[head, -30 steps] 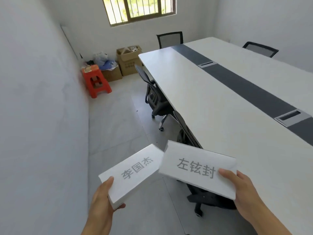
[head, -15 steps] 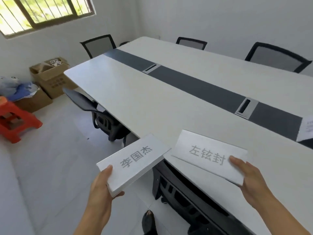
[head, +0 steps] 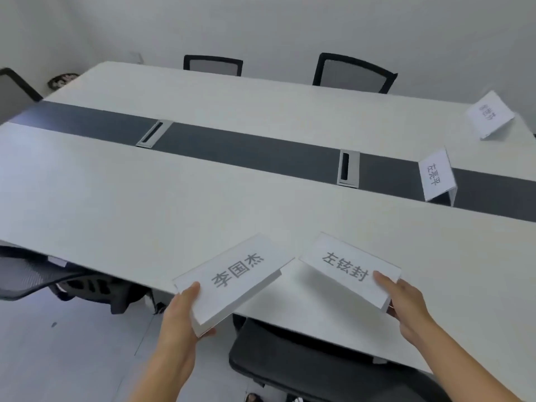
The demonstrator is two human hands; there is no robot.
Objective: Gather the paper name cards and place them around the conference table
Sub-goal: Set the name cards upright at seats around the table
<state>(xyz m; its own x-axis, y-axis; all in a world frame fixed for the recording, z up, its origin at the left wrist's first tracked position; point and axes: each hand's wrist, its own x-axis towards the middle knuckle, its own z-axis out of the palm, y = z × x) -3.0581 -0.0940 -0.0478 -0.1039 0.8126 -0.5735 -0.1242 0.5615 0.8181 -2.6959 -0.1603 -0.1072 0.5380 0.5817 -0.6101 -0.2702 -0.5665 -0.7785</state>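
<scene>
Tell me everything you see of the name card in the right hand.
The name card is white paper, apparently folded tent-style, with grey printed characters 左铉封 on its upper face. It is tilted toward the camera over the near edge of the conference table and casts a shadow there. The right hand pinches its right end, thumb on top. Its left corner comes close to the second name card; contact cannot be told.
</scene>
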